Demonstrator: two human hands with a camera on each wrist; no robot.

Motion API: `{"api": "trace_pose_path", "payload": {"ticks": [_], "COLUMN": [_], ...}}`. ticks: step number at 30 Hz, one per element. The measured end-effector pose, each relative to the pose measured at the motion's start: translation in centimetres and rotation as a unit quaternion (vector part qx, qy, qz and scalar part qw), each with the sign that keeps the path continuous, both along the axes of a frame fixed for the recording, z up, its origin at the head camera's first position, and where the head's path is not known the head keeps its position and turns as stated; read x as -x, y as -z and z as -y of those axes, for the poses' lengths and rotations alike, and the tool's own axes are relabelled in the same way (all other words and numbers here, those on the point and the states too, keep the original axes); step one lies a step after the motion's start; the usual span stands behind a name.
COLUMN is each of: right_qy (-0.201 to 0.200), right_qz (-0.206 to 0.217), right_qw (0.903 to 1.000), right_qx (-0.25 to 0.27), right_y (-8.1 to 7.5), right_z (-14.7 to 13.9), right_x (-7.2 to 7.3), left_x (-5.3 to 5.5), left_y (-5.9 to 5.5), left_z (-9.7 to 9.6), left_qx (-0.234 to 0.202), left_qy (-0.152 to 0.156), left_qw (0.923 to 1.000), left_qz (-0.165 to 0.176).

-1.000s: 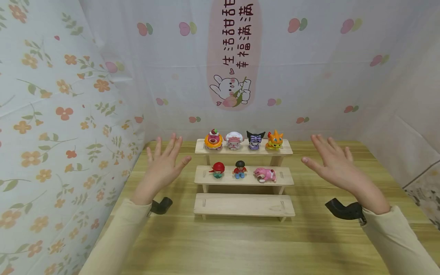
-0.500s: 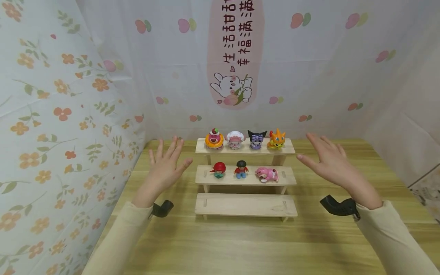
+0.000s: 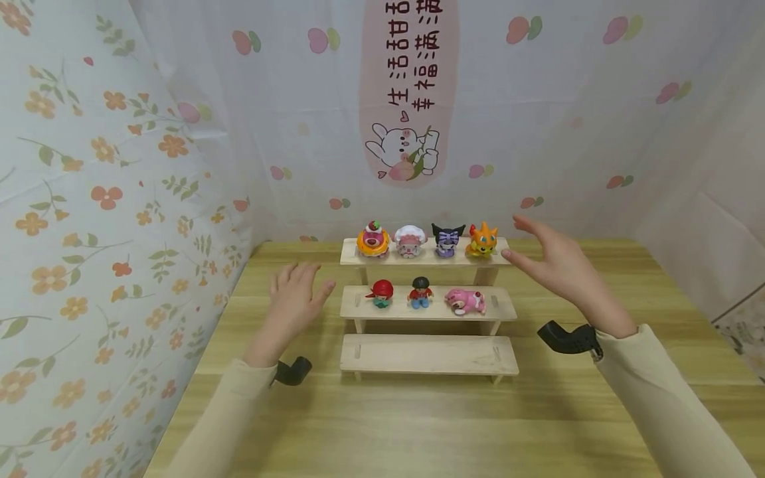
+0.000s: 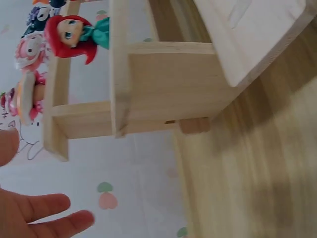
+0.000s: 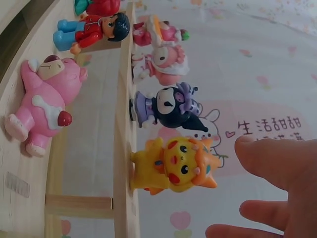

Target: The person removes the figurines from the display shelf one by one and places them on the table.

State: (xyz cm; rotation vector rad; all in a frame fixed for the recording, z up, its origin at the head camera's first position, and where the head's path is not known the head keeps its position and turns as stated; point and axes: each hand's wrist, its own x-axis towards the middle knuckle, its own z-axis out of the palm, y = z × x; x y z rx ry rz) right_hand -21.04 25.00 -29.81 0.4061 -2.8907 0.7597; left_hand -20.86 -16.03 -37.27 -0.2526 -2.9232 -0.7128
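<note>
My left hand hovers left of a three-step wooden stand, fingers loosely bent and holding nothing. My right hand is raised beside the stand's right end, thumb and fingers apart, nearest the yellow-and-orange figurine on the top step. Along that step also stand a bear figurine in an orange ring, a white-capped pink figurine and a black-and-purple figurine. The middle step bears a red-haired figurine, a black-haired figurine in a red jacket and a pink bear figurine lying down.
The stand rests on a wood-grain table. Behind it hangs a white cloth with a rabbit picture and writing. A flowered cloth borders the left side. Black mounts sit at both wrists.
My right hand has moved left and up toward the top step's right end. My left hand has shifted slightly right, its fingers bending downward. The figurines stay in place.
</note>
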Motion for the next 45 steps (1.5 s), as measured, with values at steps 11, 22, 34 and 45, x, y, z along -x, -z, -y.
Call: {"api": "trace_pose_path", "payload": {"ticks": [11,22,34,45], "right_qy": [-0.018,-0.018,-0.01,-0.009], "right_qz": [-0.02,-0.036,-0.033,-0.078], "right_qw": [0.9991,0.9982,0.9984,0.9959], "right_qx": [0.032,0.044,0.046,0.044], "right_y": [0.4,0.6,0.9,1.4], "right_z": [1.0,2.1,2.8,2.8], "right_x": [1.1,1.9,2.4,2.5], "left_x": [0.4,0.7,0.8,0.6], "left_y": [2.0,3.4,4.0,4.0], "left_z": [-0.7,-1.7,-2.7,-2.9], "left_qx": [-0.006,-0.009,-0.012,-0.019], "left_qy": [-0.018,0.003,0.018,0.02], "left_qw": [0.9996,0.9999,0.9997,0.9995], "left_qz": [0.019,0.013,0.011,0.016]}}
